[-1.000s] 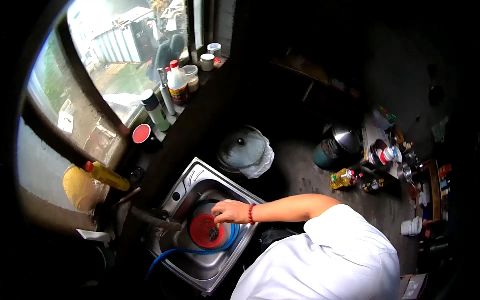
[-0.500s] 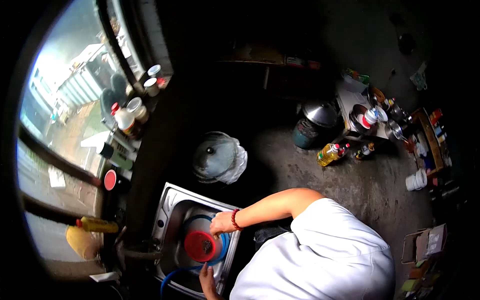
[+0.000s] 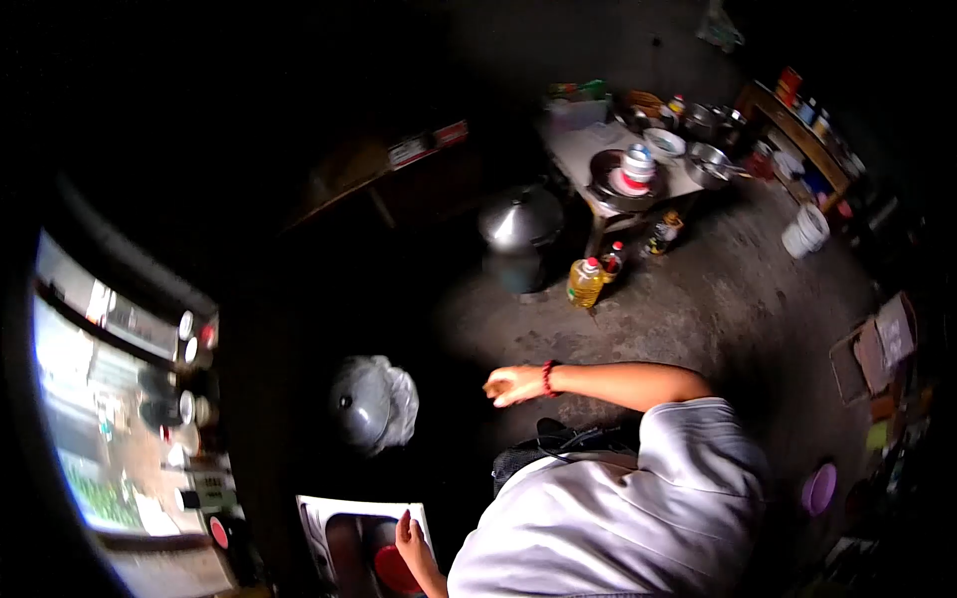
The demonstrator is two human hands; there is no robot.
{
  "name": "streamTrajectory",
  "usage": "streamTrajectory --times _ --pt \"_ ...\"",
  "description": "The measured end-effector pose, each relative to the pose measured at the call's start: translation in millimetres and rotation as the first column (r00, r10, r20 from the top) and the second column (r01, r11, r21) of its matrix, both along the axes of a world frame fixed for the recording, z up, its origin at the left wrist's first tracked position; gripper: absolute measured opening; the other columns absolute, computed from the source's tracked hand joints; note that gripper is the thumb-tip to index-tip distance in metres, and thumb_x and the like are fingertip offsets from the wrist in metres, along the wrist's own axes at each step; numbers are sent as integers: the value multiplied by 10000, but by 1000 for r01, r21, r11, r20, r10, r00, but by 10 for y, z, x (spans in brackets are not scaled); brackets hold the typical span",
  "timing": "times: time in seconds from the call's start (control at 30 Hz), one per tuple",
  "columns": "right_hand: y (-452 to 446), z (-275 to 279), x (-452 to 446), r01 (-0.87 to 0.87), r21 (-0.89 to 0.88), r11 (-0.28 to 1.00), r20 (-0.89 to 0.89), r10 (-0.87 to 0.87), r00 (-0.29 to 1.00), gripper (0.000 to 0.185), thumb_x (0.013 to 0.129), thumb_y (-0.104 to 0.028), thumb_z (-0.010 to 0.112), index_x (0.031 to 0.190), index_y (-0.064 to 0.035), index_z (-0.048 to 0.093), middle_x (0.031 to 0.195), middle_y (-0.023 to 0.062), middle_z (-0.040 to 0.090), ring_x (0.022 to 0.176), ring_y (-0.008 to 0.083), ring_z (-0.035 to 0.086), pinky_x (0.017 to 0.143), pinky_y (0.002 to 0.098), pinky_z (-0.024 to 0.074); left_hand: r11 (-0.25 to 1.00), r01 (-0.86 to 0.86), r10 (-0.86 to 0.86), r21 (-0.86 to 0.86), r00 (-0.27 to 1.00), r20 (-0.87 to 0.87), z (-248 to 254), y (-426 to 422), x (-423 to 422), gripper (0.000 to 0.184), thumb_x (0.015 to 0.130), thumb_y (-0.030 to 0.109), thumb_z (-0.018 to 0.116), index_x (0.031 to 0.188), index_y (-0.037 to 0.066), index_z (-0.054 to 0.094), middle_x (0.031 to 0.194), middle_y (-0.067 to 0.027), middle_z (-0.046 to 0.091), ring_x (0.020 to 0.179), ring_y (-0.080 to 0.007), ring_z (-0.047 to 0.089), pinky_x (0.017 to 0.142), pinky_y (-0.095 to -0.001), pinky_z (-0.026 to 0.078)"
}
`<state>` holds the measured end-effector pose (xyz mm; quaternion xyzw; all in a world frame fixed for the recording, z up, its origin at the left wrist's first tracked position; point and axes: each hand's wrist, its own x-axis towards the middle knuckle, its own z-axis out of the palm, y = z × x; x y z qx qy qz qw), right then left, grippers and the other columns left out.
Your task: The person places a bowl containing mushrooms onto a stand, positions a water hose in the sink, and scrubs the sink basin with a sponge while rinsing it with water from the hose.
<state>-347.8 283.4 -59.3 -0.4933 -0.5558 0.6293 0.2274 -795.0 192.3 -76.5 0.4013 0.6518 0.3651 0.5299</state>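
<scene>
My right hand (image 3: 513, 385), with a red bead bracelet (image 3: 548, 379) at the wrist, is raised over the floor to the right of the sink. Its fingers are curled together, and a small brownish patch shows at the fingertips, too small to name. At the bottom, my left hand (image 3: 411, 538) is held over the edge of the steel sink (image 3: 317, 510) with its fingers stretched out. Below that hand, a red basin (image 3: 397, 570) is partly visible inside the sink. I cannot tell whether the left hand touches it.
A lidded pan (image 3: 364, 407) with a plastic bag sits beyond the sink. A metal-lidded pot (image 3: 520, 217), oil bottle (image 3: 586, 283) and dark bottles stand near a low table (image 3: 573, 149) holding bowls and pans. Jars line the window at left; a cardboard box (image 3: 892, 329) is at right.
The view has swung right, away from the sink. My right hand has left the red basin and moved out over the floor. My left hand stays by the sink.
</scene>
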Motion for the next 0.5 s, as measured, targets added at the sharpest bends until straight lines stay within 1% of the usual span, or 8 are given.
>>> streamTrajectory --times 0.07,0.13,0.2,0.23,0.33,0.4,0.47,0.5 --pt "-324 -189 710 245 -146 958 -100 -261 960 340 806 -202 661 1073 -50 515 876 27 578 760 87 557 563 246 458 990 134 -136 -37 990 -46 186 317 412 292 924 71 524 1201 -15 547 1133 -54 595 917 -95 542 788 -201 431" --pt "-817 -391 1349 475 -204 856 -207 -512 834 277 808 -153 642 1025 -56 499 842 14 547 681 67 512 528 233 425 980 201 -201 -12 980 11 252 554 744 303 922 78 542 1214 -1 540 1174 -52 585 996 -113 549 831 -208 432" --pt "-1409 -352 1729 690 -209 693 -63 -714 698 230 820 -100 610 1015 -59 493 829 9 532 693 76 497 558 232 425 946 322 -324 38 941 92 188 800 927 316 919 76 551 1226 2 530 1222 -73 568 1058 -130 540 878 -211 425" --pt "-1731 -598 1925 765 -171 620 -117 -784 609 221 829 -94 604 1018 -57 496 841 10 531 716 90 501 585 244 430 924 381 -381 -31 925 -4 147 937 988 322 918 74 556 1230 3 527 1256 -99 552 1114 -151 528 918 -219 415" --pt "-2852 -1388 2159 924 -176 341 -341 -901 267 238 854 -123 612 1063 -54 519 912 31 555 820 137 529 686 296 449 880 474 -473 -28 881 24 100 1229 1271 334 917 75 555 1240 -1 517 1245 -111 560 1109 -172 539 923 -238 416" --pt "-3240 -541 1731 988 -75 134 223 -964 147 195 892 -142 588 1046 -71 491 883 16 519 698 105 489 632 305 445 845 535 -535 3 845 11 -50 1432 1447 326 911 60 549 1231 3 525 1185 -102 593 1053 -160 560 907 -248 425" --pt "-4209 -1720 1719 994 -84 69 -35 -997 66 246 894 -194 592 1113 -128 500 987 35 562 830 141 509 758 349 452 661 743 -733 108 670 -118 -185 1678 1612 310 904 69 555 1210 17 549 1132 -81 614 1001 -144 570 885 -262 436" --pt "-4607 -1714 1114 996 -82 37 -31 -999 35 246 894 -194 592 1113 -128 500 987 35 562 830 141 509 758 349 452 552 829 -782 87 552 -291 -25 1724 1820 300 896 91 575 1191 35 569 1082 -58 625 970 -133 575 872 -272 440"
